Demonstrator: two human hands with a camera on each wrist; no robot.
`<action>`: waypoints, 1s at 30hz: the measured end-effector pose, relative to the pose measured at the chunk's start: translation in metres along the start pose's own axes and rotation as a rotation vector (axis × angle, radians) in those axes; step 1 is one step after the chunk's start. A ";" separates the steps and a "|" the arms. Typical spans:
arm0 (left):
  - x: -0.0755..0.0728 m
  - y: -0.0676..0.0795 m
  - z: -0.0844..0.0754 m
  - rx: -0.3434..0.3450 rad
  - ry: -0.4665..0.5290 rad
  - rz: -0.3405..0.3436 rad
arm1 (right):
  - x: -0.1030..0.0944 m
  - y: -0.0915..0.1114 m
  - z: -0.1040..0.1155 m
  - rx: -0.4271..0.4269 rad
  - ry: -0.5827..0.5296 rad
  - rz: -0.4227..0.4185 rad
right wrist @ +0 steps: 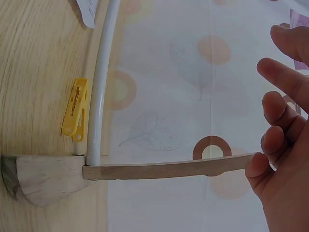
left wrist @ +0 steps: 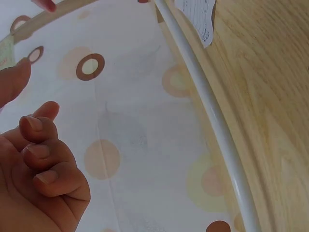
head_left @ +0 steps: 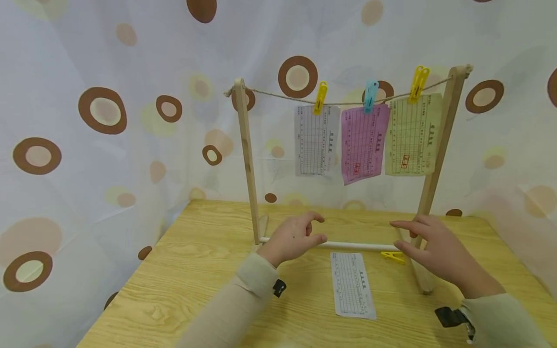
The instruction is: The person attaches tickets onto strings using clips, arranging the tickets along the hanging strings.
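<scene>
My left hand [head_left: 296,237] hovers over the white bar at the left, fingers loosely bent and holding nothing. At the right post my right hand [head_left: 435,246] is held up with its index finger and thumb apart, also without anything in its grasp. On the table between them lies a white printed slip [head_left: 353,285]. A yellow clothespin [head_left: 393,257] rests near the right end of the bar, close to my right hand. Above, a white slip [head_left: 316,140], a pink slip [head_left: 364,142] and a yellow-green slip [head_left: 413,135] hang side by side from the rope.
The wooden frame has a left post [head_left: 246,159], a right post [head_left: 441,140] and a white bottom bar [head_left: 361,246]. Two yellow clips and a blue clip [head_left: 370,96] grip the rope [head_left: 278,95]. A dotted curtain [head_left: 143,145] stands behind the wooden table [head_left: 174,270].
</scene>
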State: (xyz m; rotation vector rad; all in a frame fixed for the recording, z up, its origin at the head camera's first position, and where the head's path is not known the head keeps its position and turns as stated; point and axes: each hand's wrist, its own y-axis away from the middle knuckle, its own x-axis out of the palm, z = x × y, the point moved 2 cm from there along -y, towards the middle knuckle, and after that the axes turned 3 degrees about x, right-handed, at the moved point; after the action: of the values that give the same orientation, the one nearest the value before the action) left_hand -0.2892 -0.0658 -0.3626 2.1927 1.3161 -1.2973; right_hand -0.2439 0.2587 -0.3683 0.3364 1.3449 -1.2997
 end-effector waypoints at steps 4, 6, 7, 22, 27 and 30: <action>0.012 0.000 0.002 -0.039 0.021 0.023 | 0.004 0.005 -0.007 0.044 -0.013 0.011; 0.020 0.000 0.004 -0.068 0.044 0.046 | 0.006 0.007 -0.009 0.060 -0.026 0.013; 0.024 -0.001 0.004 -0.080 0.052 0.057 | 0.007 0.008 -0.010 0.064 -0.029 0.014; 0.066 -0.013 0.015 -0.193 0.055 0.165 | 0.021 0.018 -0.034 0.153 -0.110 0.095; 0.076 -0.016 0.021 -0.255 0.044 0.183 | 0.035 0.023 -0.045 0.237 -0.161 0.201; 0.080 -0.017 0.023 -0.289 0.017 0.196 | 0.043 0.025 -0.052 0.291 -0.190 0.246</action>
State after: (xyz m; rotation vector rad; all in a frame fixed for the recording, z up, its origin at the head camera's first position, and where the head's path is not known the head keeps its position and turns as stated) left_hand -0.3007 -0.0252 -0.4361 2.0730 1.1771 -0.9531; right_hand -0.2622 0.2887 -0.4311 0.5468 0.9234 -1.2836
